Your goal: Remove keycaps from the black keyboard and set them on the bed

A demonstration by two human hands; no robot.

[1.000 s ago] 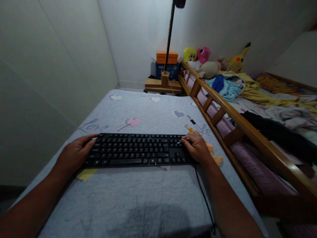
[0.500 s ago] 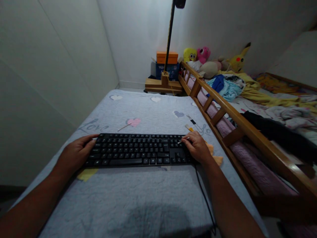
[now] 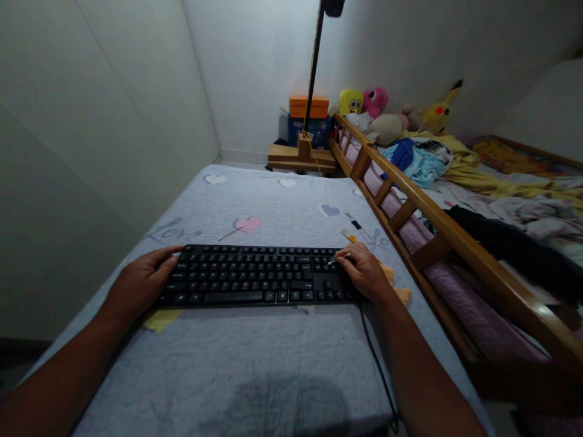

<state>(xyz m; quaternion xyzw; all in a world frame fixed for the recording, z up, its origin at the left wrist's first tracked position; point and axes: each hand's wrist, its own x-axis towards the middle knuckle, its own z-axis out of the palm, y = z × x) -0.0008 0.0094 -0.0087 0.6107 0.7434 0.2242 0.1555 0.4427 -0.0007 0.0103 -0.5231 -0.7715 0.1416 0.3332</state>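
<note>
A black keyboard point(image 3: 246, 274) lies flat on the patterned cloth, its long side across my view. My left hand point(image 3: 143, 276) grips its left end, thumb on top near the upper corner and the other fingers partly hidden. Over the number-pad end, my right hand point(image 3: 364, 272) pinches a thin white cotton swab point(image 3: 339, 259). The swab's tip points left, down at the keys right of the main block; whether it touches them I cannot tell. A second cotton swab point(image 3: 231, 232) rests on the cloth just beyond the keyboard, by a pink heart print.
Past my right hand lie a brush point(image 3: 349, 235), metal tweezers point(image 3: 357, 226) and an orange cloth point(image 3: 401, 295), partly hidden. The keyboard cable point(image 3: 376, 355) runs toward me. A wooden rail point(image 3: 423, 206) borders the right side; a pole point(image 3: 311, 73) stands behind.
</note>
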